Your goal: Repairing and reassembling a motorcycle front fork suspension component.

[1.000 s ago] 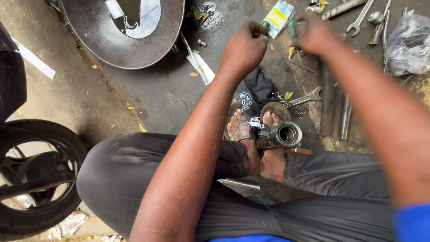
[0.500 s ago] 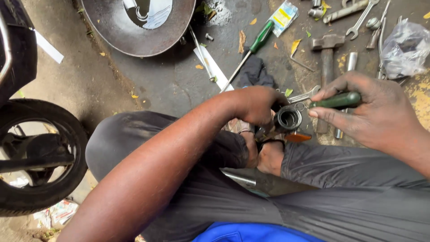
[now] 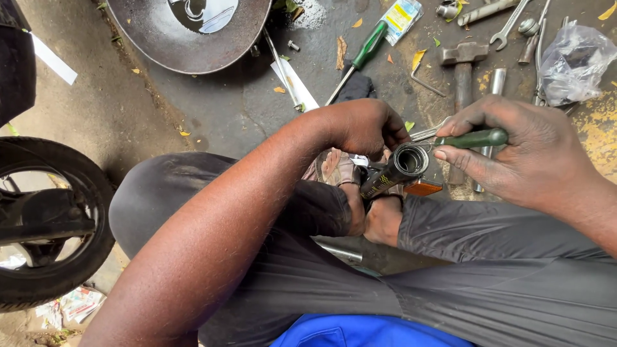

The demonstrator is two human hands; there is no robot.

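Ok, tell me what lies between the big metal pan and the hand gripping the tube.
Head view: dark stained ground with a white strip and a green-handled screwdriver between the metal pan and the left hand.

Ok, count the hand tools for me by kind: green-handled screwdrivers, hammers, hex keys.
Screwdrivers: 2, one on the ground, one in the right hand
Hammers: 1
Hex keys: 1
Total: 4
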